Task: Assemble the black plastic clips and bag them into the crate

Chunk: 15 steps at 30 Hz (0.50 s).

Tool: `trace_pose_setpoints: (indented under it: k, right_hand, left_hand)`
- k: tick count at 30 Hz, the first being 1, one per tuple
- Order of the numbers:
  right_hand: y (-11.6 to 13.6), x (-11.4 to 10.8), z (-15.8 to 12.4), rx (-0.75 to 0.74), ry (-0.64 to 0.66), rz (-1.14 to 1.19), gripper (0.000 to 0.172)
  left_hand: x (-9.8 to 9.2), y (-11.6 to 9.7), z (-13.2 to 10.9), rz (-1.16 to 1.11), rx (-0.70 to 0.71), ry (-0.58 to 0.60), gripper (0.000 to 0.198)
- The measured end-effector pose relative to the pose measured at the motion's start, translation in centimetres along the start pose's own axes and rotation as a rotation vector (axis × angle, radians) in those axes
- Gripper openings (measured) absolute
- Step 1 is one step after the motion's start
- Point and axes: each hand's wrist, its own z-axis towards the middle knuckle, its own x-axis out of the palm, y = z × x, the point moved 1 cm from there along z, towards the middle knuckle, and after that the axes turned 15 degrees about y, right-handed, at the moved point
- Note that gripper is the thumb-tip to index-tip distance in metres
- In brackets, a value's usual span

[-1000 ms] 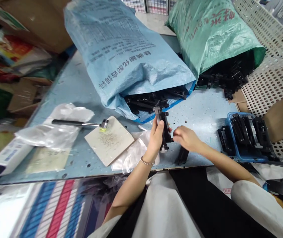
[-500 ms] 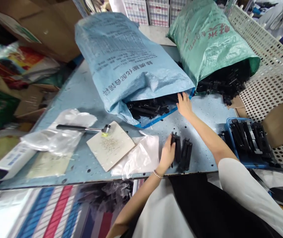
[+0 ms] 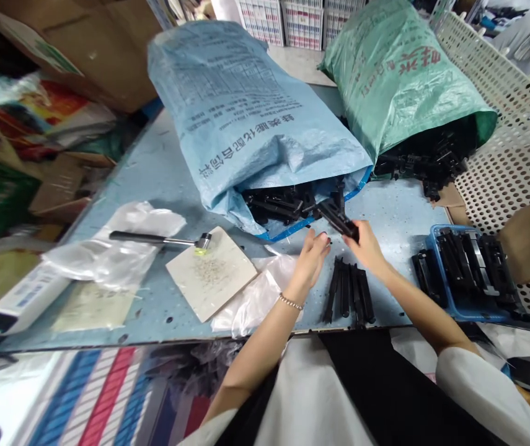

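My right hand (image 3: 367, 248) grips one end of some black plastic parts (image 3: 336, 218), held at the mouth of the blue sack (image 3: 265, 118). More black parts show inside that sack. My left hand (image 3: 312, 257) is raised over the table just left of them, fingers apart, holding nothing. Between my forearms, several long black parts (image 3: 349, 291) lie side by side near the table's front edge. To the right, a blue basket (image 3: 448, 297) holds similar parts, and a few more lie against its left side.
A green sack (image 3: 399, 80) spills black parts at the back right, beside a white perforated crate (image 3: 520, 142). On the left are a hammer (image 3: 153, 238), a pale square board (image 3: 211, 272) and clear plastic bags (image 3: 101, 260).
My right hand has come back from the blue sack's mouth with black parts in it. My left hand has let go of the parts on the table and moved up.
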Motion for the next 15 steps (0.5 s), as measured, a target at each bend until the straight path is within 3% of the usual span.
trace_pose_setpoints:
  k: [3, 5, 8, 10, 12, 15]
  right_hand:
    - [2.3, 1.1, -4.0, -0.291, 0.13, 0.019, 0.039]
    - [3.6, 0.6, -4.9, -0.384, 0.234, 0.074, 0.036]
    - [4.9, -1.6, -3.8, -0.319, 0.156, 0.078, 0.03]
    - [5.7, -2.6, -2.3, -0.245, 0.091, 0.072, 0.037]
    - [6.5, -2.8, -0.9, -0.18, 0.141, 0.197, 0.046]
    - [7.4, -1.7, 0.0, -0.06, 0.331, 0.555, 0.056]
  left_hand:
    - [1.3, -1.0, 0.3, -0.107, -0.01, 0.014, 0.053]
    - [1.5, -1.7, -0.6, -0.057, -0.024, 0.023, 0.053]
    - [1.8, -2.3, -2.8, 0.062, -0.035, 0.064, 0.053]
    - [2.1, -2.4, -4.1, 0.126, -0.031, 0.077, 0.049]
    - [2.3, -2.2, -4.9, 0.189, -0.001, 0.067, 0.047]
    - [1.9, -2.0, -5.2, 0.297, 0.074, 0.043, 0.049]
